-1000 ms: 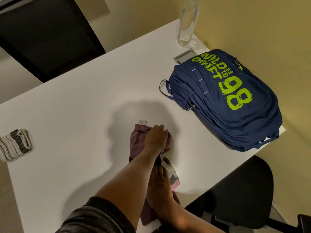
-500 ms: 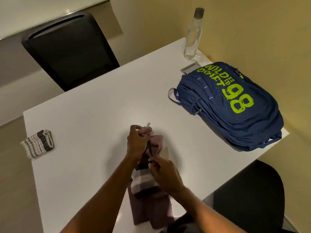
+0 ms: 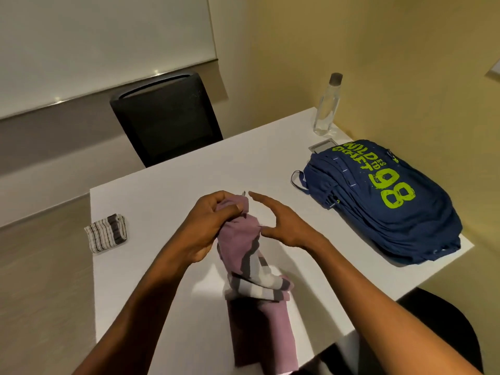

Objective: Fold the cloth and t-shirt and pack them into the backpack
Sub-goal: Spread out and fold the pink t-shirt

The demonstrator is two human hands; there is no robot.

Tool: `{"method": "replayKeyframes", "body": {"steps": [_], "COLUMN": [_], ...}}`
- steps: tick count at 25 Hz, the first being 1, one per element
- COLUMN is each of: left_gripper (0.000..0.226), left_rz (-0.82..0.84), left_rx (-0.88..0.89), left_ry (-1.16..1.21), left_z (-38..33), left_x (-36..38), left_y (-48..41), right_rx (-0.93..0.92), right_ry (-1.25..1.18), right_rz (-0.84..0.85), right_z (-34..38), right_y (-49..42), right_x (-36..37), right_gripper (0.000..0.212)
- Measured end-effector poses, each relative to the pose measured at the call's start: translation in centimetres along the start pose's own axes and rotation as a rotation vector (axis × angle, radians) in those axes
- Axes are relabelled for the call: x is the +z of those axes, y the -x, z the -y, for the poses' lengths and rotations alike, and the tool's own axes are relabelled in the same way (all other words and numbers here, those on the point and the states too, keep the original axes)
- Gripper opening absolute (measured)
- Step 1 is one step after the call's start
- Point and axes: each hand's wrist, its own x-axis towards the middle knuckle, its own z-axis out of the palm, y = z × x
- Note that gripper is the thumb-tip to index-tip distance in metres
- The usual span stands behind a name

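- The left hand [image 3: 213,223] is gripping the bunched top end of the mauve striped t-shirt [image 3: 243,239].
- The right hand [image 3: 286,223] is hovering just beside it, fingers spread.
- The t-shirt is trailing across the white table [image 3: 162,198].
- The folded striped cloth [image 3: 105,232] is lying at the left edge, and the navy backpack [image 3: 378,212] on the right.

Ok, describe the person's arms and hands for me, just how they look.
Two bare arms: the left forearm and right forearm show no sleeve within the frame. The left hand and right hand wear no gloves, and no watch, bracelet or ring is visible.
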Motion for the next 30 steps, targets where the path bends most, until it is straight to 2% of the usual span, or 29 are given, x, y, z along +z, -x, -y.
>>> {"method": "replayKeyframes", "body": {"steps": [2, 3, 7, 8, 9, 10, 13, 15, 16, 20, 24, 27, 30], "left_gripper": [0.025, 0.027, 0.028, 0.025, 0.023, 0.023, 0.025, 0.024, 0.024, 0.023, 0.025, 0.031, 0.034], "left_rz": [0.022, 0.029, 0.048, 0.055, 0.067, 0.084, 0.179, 0.241, 0.265, 0.271, 0.130, 0.044, -0.071], "left_rx": [0.067, 0.097, 0.172, 0.187, 0.196, 0.201, 0.225, 0.267, 0.288, 0.350, 0.379, 0.335, 0.272], "left_ry": [-0.027, -0.041, -0.054, -0.061, -0.067, -0.074, -0.081, -0.084, -0.075, -0.048, -0.097, -0.286, -0.619], "left_z": [-2.4, -3.7, -7.9, -8.8, -9.6, -10.3, -12.3, -13.7, -14.3, -16.5, -17.7, -17.6, -16.2], "left_x": [-1.2, -1.8, -4.5, -5.2, -5.9, -6.5, -7.9, -8.6, -9.0, -11.3, -13.2, -15.2, -17.4], "left_y": [1.6, 2.3, 5.1, 5.8, 6.4, 7.0, 8.4, 9.2, 9.7, 11.4, 12.8, 13.0, 12.1], "right_rx": [-0.017, -0.026, -0.109, -0.108, -0.099, -0.100, -0.104, -0.115, -0.135, -0.216, -0.195, -0.217, -0.253], "right_ry": [-0.068, -0.109, -0.310, -0.401, -0.471, -0.513, -0.504, -0.466, -0.460, -0.505, -0.570, -0.340, -0.016], "right_rz": [0.127, 0.167, 0.152, 0.128, 0.113, 0.117, 0.296, 0.373, 0.387, 0.363, 0.250, 0.076, 0.022], "right_z": [1.8, 2.7, 5.3, 5.9, 6.4, 7.2, 9.9, 11.5, 12.2, 15.3, 16.7, 17.1, 17.4], "right_y": [0.1, 0.3, 0.5, 0.4, 0.4, 0.2, -0.2, -0.6, -0.7, -0.6, -1.1, -1.4, -1.4], "right_x": [-0.1, 0.0, 0.1, 0.0, -0.1, -0.2, 0.9, 2.2, 2.7, 2.0, -0.9, -3.8, -6.5], "right_gripper": [0.085, 0.077, 0.022, 0.015, 0.015, 0.025, 0.075, 0.083, 0.078, 0.034, 0.028, 0.024, 0.014]}}
